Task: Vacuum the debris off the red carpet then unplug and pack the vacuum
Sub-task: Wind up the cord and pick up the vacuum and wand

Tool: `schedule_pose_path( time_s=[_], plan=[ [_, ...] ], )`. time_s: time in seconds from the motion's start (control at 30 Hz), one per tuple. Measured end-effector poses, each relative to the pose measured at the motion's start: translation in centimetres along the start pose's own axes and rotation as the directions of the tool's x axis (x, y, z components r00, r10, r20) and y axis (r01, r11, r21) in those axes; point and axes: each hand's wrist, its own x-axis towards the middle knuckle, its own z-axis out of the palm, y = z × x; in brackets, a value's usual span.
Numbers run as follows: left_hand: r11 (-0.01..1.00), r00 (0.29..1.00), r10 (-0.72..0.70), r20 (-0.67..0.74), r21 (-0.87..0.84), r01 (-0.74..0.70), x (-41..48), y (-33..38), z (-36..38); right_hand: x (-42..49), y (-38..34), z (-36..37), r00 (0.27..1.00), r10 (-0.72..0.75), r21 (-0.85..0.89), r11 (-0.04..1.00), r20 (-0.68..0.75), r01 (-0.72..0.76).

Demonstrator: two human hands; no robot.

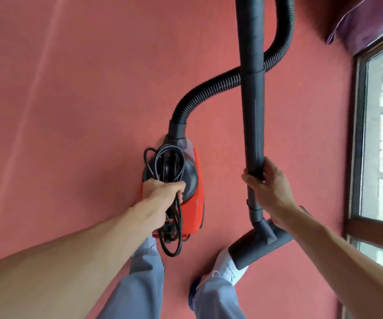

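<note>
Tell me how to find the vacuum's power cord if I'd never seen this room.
Look over the middle of the red carpet for the orange-red vacuum body. The left hand grips the cord against its black top. It is the only thin, smooth black line bunched in loops, unlike the fat ribbed hose and the straight tube.

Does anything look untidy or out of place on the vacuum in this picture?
The black power cord is bundled only loosely. The left hand grips the bundle over the red vacuum body, and several slack loops hang below the hand, beside the person's legs. The right hand holds the wand; nothing else stands out.
</note>
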Motion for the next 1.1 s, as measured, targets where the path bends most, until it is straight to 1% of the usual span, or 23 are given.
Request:
schedule_pose_path(
  time_s=[0.13, 0.27, 0.33, 0.43, 0.5, 0.57, 0.63, 0.7, 0.83, 0.97, 1.1],
  plan=[
    [0.998, 0.999, 0.052, -0.011, -0.035, -0.052, -5.6, 4.3, -3.0, -2.3, -6.3, -3.4, 0.997, -0.069, 0.044, 0.997, -0.021, 0.07],
    [0.989, 0.989, 0.145, -0.02, -0.037, -0.145, -12.6, 9.2, -8.7, -7.0, -13.6, -7.0, 0.99, -0.136, 0.133, 0.981, -0.046, 0.141],
    [0.982, 0.981, 0.189, -0.036, -0.011, -0.189, -17.6, 11.6, -12.2, -10.3, -18.2, -9.3, 0.982, -0.187, 0.167, 0.967, -0.042, 0.191],
    [0.967, 0.966, 0.255, -0.032, 0.011, -0.255, -23.2, 12.9, -14.8, -12.7, -22.5, -11.5, 0.979, -0.199, 0.185, 0.962, -0.029, 0.201],
    [0.957, 0.955, 0.289, -0.073, 0.032, -0.287, -27.4, 13.7, -17.0, -13.6, -26.5, -12.8, 0.987, -0.162, 0.216, 0.964, 0.003, 0.158],
    [0.949, 0.94, 0.316, -0.128, 0.037, -0.314, -30.9, 14.5, -19.1, -14.2, -30.6, -13.7, 0.982, -0.172, 0.215, 0.965, 0.073, 0.153],
    [0.945, 0.933, 0.317, -0.168, -0.025, -0.325, -33.7, 14.7, -20.9, -15.1, -33.9, -14.1, 0.965, -0.196, 0.235, 0.96, 0.173, 0.153],
    [0.943, 0.938, 0.284, -0.2, -0.119, -0.311, -36.1, 14.1, -22.4, -17.1, -36.4, -14.0, 0.928, -0.245, 0.29, 0.943, 0.281, 0.161],
    [0.908, 0.94, 0.218, -0.261, -0.3, -0.294, -40.2, 10.7, -23.8, -21.9, -38.3, -13.2, 0.804, -0.411, 0.344, 0.898, 0.429, 0.275],
    [0.844, 0.921, 0.125, -0.368, -0.448, -0.293, -44.1, 5.4, -23.5, -26.6, -37.9, -12.3, 0.663, -0.498, 0.26, 0.864, 0.559, 0.43],
    [0.759, 0.898, 0.003, -0.44, -0.584, -0.288, -47.8, -0.3, -23.4, -30.9, -36.7, -11.4, 0.568, -0.51, 0.13, 0.807, 0.646, 0.577]
  ],
)
